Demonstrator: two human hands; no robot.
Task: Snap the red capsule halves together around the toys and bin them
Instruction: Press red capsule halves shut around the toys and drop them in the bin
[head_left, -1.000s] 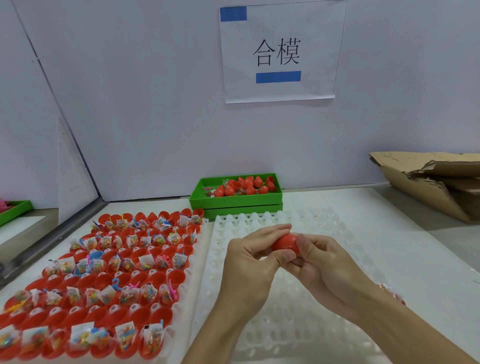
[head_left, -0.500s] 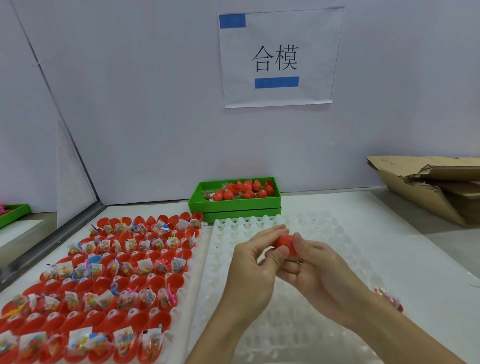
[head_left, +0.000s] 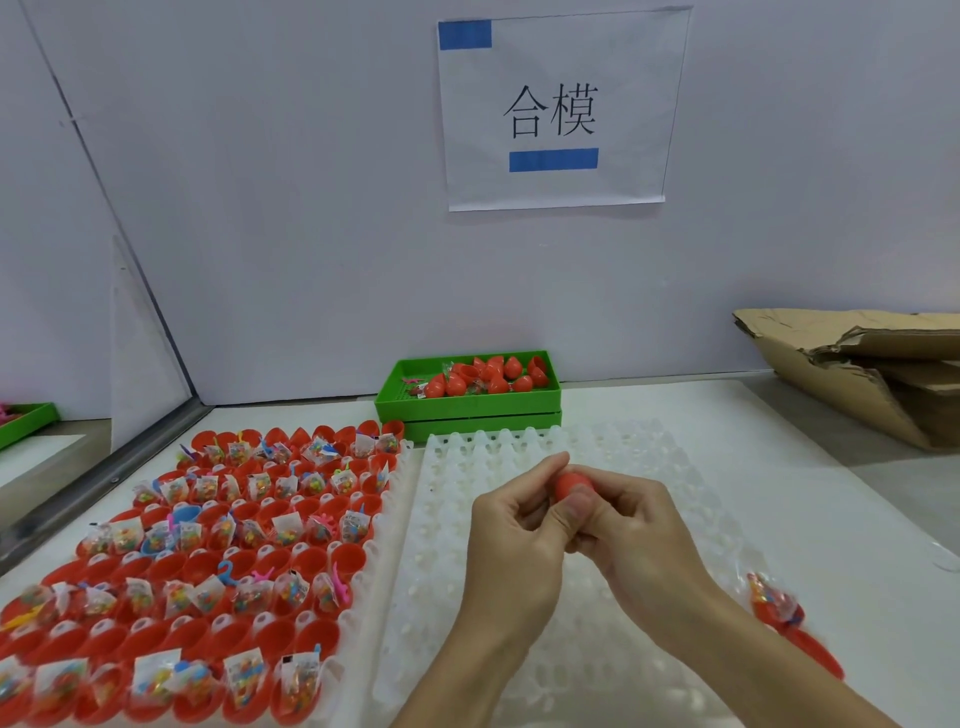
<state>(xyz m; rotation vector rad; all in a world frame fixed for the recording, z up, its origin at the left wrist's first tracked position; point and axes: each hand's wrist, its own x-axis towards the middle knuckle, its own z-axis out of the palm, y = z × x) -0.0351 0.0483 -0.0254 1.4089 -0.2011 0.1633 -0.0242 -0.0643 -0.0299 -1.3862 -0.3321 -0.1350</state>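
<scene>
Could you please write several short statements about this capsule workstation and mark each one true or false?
1. Both hands hold one red capsule above the white tray. True.
2. The green bin is empty. False: it holds red capsules.
3. The tray of open red halves lies left of the white tray. True.
4. The left hand rests flat on the table. False: its fingers pinch the capsule, as the right hand does.
5. Cardboard lies at the far right. True.

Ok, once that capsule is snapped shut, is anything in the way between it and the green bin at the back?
Nothing visible blocks it. The red capsule is held between both hands above the white tray, and the green bin sits open just beyond the tray's far edge.
</scene>
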